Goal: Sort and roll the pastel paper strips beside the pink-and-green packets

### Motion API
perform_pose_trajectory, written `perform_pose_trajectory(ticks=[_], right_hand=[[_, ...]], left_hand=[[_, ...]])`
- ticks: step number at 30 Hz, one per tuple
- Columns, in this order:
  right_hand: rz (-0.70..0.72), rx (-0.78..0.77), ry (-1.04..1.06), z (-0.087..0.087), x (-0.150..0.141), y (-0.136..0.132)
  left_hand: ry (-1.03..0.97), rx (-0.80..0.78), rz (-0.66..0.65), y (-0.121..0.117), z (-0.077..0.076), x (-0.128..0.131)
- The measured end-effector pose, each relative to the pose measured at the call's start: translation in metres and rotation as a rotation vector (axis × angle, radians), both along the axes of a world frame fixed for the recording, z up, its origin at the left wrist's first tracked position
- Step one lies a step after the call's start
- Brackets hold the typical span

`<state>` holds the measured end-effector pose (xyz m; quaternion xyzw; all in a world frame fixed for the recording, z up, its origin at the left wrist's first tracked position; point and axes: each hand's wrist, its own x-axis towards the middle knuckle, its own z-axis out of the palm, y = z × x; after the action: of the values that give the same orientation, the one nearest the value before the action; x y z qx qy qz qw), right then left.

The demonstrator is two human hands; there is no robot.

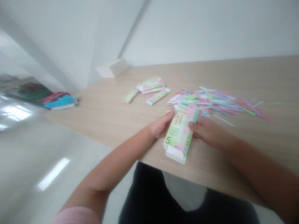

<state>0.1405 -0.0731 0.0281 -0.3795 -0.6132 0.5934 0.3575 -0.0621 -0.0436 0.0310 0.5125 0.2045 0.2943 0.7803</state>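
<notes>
Between my two hands is a small green and pink cardboard box (178,126) with printed characters and a large 5. Its near end has an open white flap. My left hand (162,124) holds the box's left side, its fingers partly hidden behind it. On the right side, my right hand (207,130) grips the box with the thumb on the edge. Just beyond the box lies a heap of thin coloured sticks or straws (217,101) in white, purple, red, green and blue. Whether anything is inside the box cannot be seen.
Several similar boxes (150,84) lie at the back left of the wooden table (98,105). A white box (113,68) stands by the wall. Blue and red items (62,101) are beyond the left edge. My legs (149,193) are under the front edge.
</notes>
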Motion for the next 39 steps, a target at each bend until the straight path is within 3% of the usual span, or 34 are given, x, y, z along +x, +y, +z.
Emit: perform_pose_trajectory(ticks=[3,7,12,16,23,27,33,39], right_hand=[[0.053,-0.086,0.045,-0.004,-0.004,-0.003],[0.04,-0.091,0.023,-0.004,-0.007,-0.004],[-0.137,0.292,-0.167,-0.015,-0.006,0.001],[-0.006,0.467,-0.305,-0.022,-0.002,0.0],[0.155,0.441,-0.254,-0.008,-0.001,-0.01],[0.118,0.466,-0.285,-0.004,-0.004,-0.009],[-0.013,0.641,-0.489,-0.006,-0.005,-0.008],[0.095,0.617,-0.618,0.009,0.016,-0.004]], left_hand=[[-0.055,-0.116,-0.073,-0.009,0.003,0.011],[-0.114,-0.191,-0.03,-0.006,0.01,0.019],[-0.191,-0.106,0.356,0.028,0.019,0.005],[-0.176,-0.106,0.524,0.044,0.016,-0.004],[-0.136,-0.134,0.514,0.045,0.002,-0.009],[-0.192,-0.143,0.524,0.045,0.001,-0.008],[-0.154,-0.19,0.528,0.037,0.007,0.004],[-0.26,-0.251,0.58,0.042,0.007,-0.006]])
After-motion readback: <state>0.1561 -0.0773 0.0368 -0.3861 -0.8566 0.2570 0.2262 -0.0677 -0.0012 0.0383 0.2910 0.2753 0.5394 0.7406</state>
